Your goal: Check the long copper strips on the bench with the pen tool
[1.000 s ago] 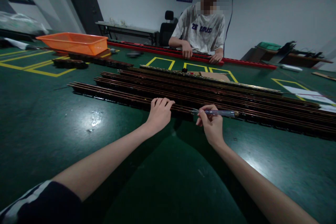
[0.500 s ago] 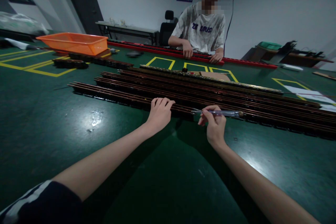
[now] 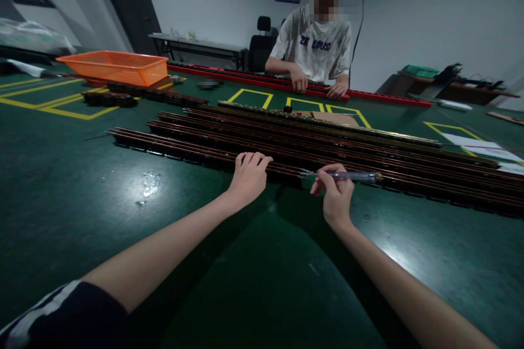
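Observation:
Several long dark strips with copper-coloured rods lie side by side across the green table; the nearest strip (image 3: 176,151) runs under my hands. My left hand (image 3: 249,180) rests on this strip, its fingers bent over the top and closed around its edge. To the right, my right hand (image 3: 336,193) pinches a clear-handled screwdriver (image 3: 356,176) between thumb and fingers. The tool lies nearly level, its thin tip pointing left at the nearest strip, between my two hands. Whether the tip touches the rods is too small to tell.
Across the green table (image 3: 262,278), a person (image 3: 317,46) has both hands on a long red rail (image 3: 385,97). An orange basket (image 3: 117,68) stands at the back left, near short dark pieces (image 3: 109,99). White papers (image 3: 481,145) lie at the right.
My right hand and the screwdriver have shifted very slightly to the right. My left hand has stayed in place. The other person's hand on the left of the rail has moved a little to the right.

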{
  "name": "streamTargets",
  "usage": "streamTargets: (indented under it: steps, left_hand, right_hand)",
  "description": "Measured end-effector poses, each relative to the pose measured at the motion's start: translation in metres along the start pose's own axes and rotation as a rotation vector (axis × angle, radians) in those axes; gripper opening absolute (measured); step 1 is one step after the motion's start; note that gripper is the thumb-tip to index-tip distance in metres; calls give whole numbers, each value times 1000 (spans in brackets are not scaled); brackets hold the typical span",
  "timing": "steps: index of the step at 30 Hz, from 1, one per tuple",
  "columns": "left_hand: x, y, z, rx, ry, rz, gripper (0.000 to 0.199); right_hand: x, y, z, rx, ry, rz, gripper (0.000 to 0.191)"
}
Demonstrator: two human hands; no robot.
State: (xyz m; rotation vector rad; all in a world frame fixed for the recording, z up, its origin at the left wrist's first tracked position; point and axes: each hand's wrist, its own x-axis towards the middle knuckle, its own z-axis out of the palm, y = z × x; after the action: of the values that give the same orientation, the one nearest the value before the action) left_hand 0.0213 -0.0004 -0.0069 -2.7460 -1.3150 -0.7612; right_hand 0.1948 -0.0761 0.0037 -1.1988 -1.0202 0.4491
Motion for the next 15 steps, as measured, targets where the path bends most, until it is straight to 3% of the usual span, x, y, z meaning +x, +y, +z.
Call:
streamTargets:
  steps: [15]
  left_hand:
    - [0, 1, -2, 0, -23, -16, 42]
  right_hand:
    - [0, 0, 0, -4, -5, -5, 9]
